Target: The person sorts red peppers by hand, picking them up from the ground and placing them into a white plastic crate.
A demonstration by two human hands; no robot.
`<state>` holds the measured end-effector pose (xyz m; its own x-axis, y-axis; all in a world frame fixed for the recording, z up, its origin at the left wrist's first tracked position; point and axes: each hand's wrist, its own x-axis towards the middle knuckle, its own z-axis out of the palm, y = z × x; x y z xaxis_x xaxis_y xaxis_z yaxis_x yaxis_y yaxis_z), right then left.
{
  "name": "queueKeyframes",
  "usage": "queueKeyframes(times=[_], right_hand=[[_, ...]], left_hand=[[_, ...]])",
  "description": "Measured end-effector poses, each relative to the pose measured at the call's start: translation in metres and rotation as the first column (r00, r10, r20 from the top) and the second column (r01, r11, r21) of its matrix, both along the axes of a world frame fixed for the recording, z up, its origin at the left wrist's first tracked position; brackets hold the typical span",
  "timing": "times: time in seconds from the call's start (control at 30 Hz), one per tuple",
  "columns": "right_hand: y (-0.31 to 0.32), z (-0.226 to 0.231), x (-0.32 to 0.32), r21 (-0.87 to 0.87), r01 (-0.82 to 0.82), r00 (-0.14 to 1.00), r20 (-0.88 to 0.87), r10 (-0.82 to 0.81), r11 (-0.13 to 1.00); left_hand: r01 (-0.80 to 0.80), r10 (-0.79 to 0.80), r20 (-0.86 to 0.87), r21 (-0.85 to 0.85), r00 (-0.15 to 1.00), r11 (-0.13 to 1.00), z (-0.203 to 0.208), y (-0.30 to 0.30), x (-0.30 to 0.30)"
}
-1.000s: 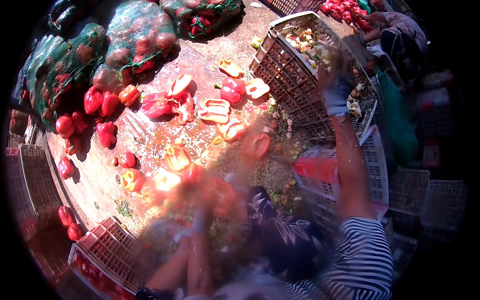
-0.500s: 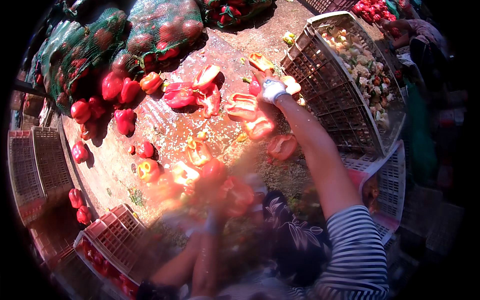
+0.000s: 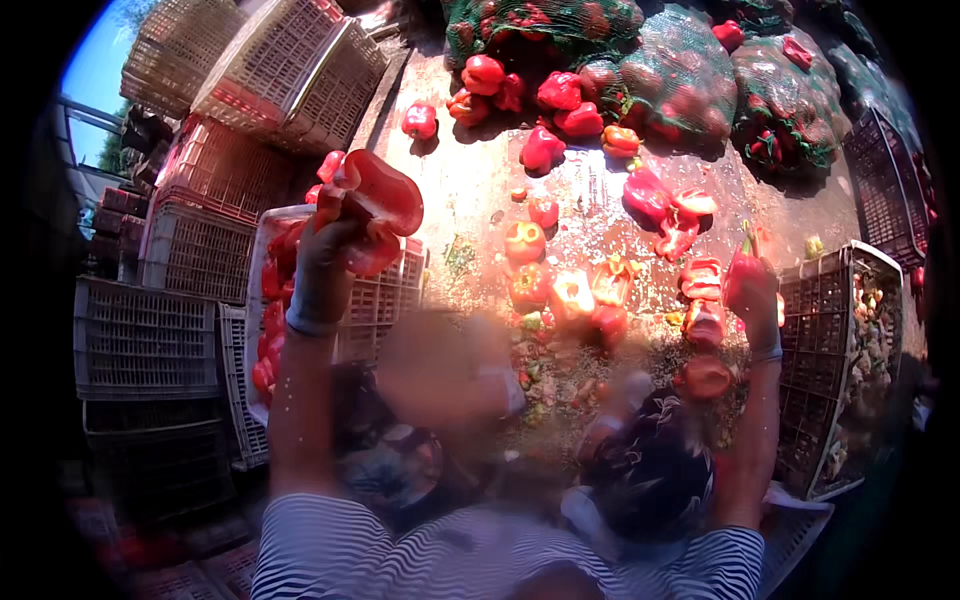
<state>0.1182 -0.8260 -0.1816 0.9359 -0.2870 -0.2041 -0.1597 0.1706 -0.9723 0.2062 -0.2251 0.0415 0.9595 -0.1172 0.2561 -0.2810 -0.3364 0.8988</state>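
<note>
Gripping red pepper halves (image 3: 388, 195) beside the pale-rimmed plastic crate (image 3: 385, 318), our left hand (image 3: 324, 262) could, if overloaded, drop one; right of it, our right hand (image 3: 762, 318) clasps a green-stemmed red pepper (image 3: 745, 278).

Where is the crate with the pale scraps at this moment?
In the head view, the crate with the pale scraps is at the right side, just right of the right hand, which holds a red pepper.

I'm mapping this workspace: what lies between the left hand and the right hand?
Between the left hand and right hand, the head view shows part of a plastic crate, then opened bell peppers on the ground.
</note>
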Motion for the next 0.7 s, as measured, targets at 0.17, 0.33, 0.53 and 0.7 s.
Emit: queueKeyframes(times=[0.17, 0.33, 0.53, 0.7], right_hand=[[0.076, 0.086, -0.015, -0.234, -0.119, 0.953, 0.246, 0.178, 0.965], [0.177, 0.194, 0.005, -0.718, -0.081, 0.811, 0.355, 0.464, 0.691], [0.283, 0.274, 0.021, -0.594, -0.253, 0.653, 0.478, 0.588, 0.764], [0.355, 0.282, 0.022, -0.324, -0.552, 0.633, 0.436, 0.639, 0.768]], left_hand=[[-0.523, 0.184, 0.559, 0.539, 0.809, 0.661, 0.102, 0.169, -0.047], [-0.795, 0.659, 0.448, 0.285, 0.604, 0.535, 0.036, 0.238, -0.056], [0.118, 0.512, -0.430, 0.838, 0.744, 0.533, -0.118, 0.281, -0.043], [-0.287, 0.283, 0.071, 0.395, 0.956, 0.873, 0.000, 0.172, -0.082]])
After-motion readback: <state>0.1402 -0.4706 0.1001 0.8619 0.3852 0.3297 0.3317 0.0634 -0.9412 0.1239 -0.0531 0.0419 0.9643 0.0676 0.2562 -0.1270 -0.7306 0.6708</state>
